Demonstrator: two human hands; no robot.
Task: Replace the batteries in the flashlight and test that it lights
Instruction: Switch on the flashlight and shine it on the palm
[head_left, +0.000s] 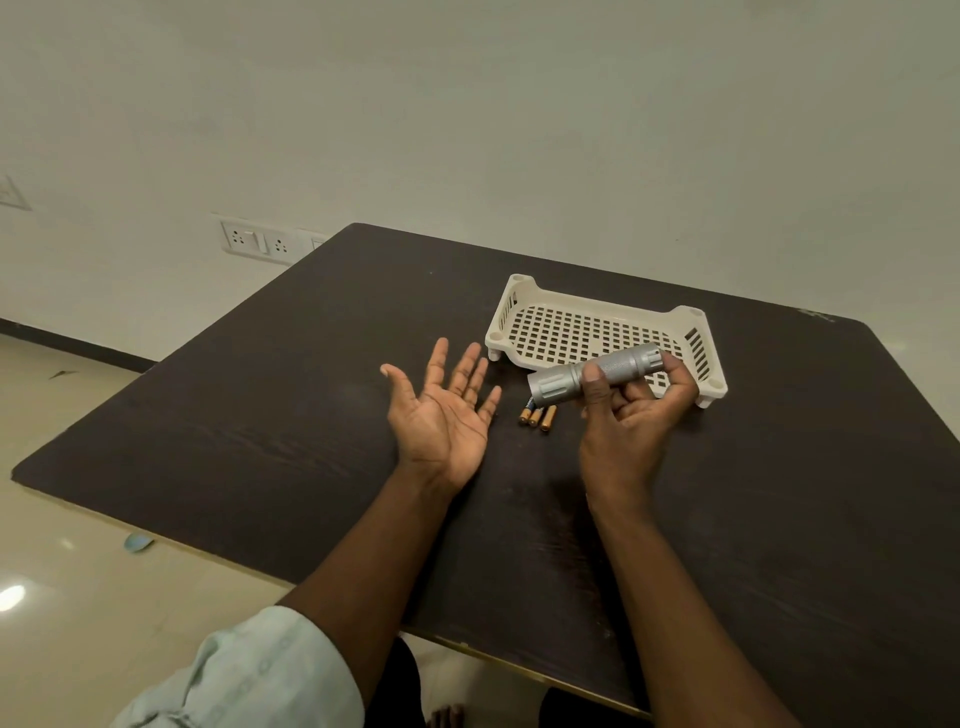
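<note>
Head view: the right hand (631, 400) grips the silver flashlight (597, 375) above the table (260, 415), thumb over its barrel; its long axis runs left-right, the wider end towards the left hand (441, 410), which waits palm-up, fingers spread, holding nothing; three batteries (537, 416) lie on the table between the hands, just below the flashlight; the white basket (597, 317) behind holds nothing visible.

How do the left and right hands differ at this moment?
The left hand is open, palm up, fingers spread, holding nothing; the right hand grips the silver flashlight. The left hovers over bare table; the right is in front of the white tray. Both are bare and raised above the table.
</note>
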